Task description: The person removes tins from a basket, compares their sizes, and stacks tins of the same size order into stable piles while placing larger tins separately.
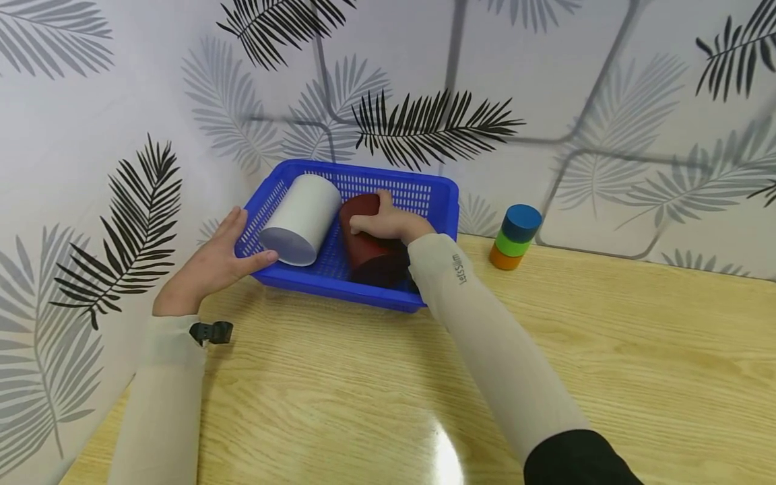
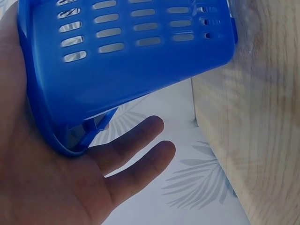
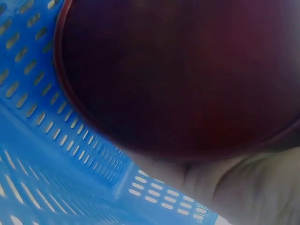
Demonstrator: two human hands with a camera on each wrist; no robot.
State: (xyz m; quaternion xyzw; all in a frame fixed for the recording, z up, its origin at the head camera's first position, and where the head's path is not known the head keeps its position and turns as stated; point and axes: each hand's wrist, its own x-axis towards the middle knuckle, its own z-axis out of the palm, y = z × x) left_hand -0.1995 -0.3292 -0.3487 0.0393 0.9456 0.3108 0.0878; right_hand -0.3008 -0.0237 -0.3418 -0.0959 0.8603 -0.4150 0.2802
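Observation:
A blue plastic basket (image 1: 339, 289) with slotted sides stands on the table near the wall. Inside it, a dark red cylinder (image 1: 364, 249) lies tilted, and my right hand (image 1: 394, 222) grips it from above, thumb on its upper side. In the right wrist view, the round rimmed end of the dark red cylinder (image 3: 178, 84) fills most of the frame. My left hand (image 1: 209, 266) rests against the basket's left end, fingers straight and thumb along the front rim. The left wrist view has the basket's corner (image 2: 117, 79) against the palm. Beside the red one lies a white cylinder (image 1: 306, 212).
To the right of the basket stands a small stack of discs (image 1: 515, 236), blue over green over orange. A wall covering with leaf patterns (image 1: 606, 135) rises behind the wooden table (image 1: 315, 384). The left wrist wears a black strap (image 1: 211, 332).

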